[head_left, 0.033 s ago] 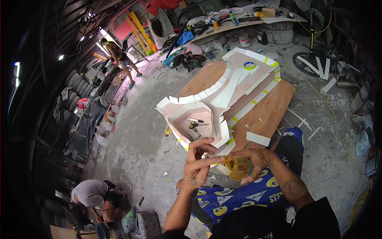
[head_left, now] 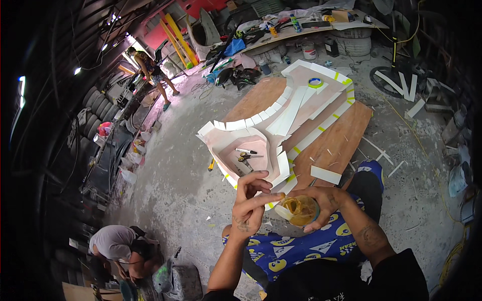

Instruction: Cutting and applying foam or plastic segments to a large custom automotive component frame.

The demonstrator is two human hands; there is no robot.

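A clear plastic cup (head_left: 303,213) with yellow-brown paste smeared inside is tilted in my right hand (head_left: 326,203), its mouth facing left. My left hand (head_left: 251,203) holds nothing; its fingers are apart, and the stretched index finger, brown paste on its tip, reaches the cup's rim. Just beyond lies a large moulded panel (head_left: 311,103) edged with white card strips and bits of yellow-green tape. In its near hollow rest scissors (head_left: 245,156) and a marker pen (head_left: 246,151). A roll of blue-edged tape (head_left: 315,83) sits at its far end.
Under the panel lies a brown plywood board (head_left: 331,143), with a white card piece (head_left: 326,174) on it. A yellow cutter (head_left: 211,164) is left of the panel. One person (head_left: 120,248) crouches lower left; another (head_left: 150,72) stands far left. A cluttered bench (head_left: 306,27) stands behind.
My left index fingertip has shifted slightly upward at the cup's rim. The cup and my right hand stay nearly where they were.
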